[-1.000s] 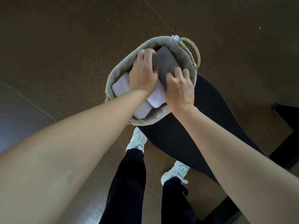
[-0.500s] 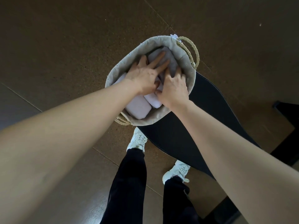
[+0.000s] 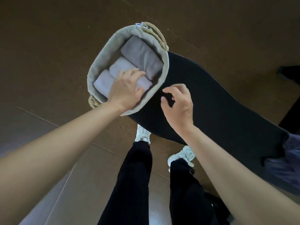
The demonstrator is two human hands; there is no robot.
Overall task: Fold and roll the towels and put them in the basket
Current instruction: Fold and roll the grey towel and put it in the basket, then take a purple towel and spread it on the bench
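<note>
Lying side by side in the basket (image 3: 103,51), three rolled towels (image 3: 120,67) filled its interior: a grey roll (image 3: 141,54) at the far end and two white rolls (image 3: 102,82) nearer the person. The left hand (image 3: 126,90) lay flat on the white rolls, fingers extended and pressing, gripping nothing. The right hand (image 3: 178,104), tucked inside beside the grey roll half a second before, had come out over the rim and hung above the black worktop (image 3: 219,98), fingers loosely curled and empty. This withdrawal suggested the grey roll was seated and its placement finished. A dark crumpled cloth (image 3: 285,164) at the worktop's right edge was probably a further towel awaiting folding.
</note>
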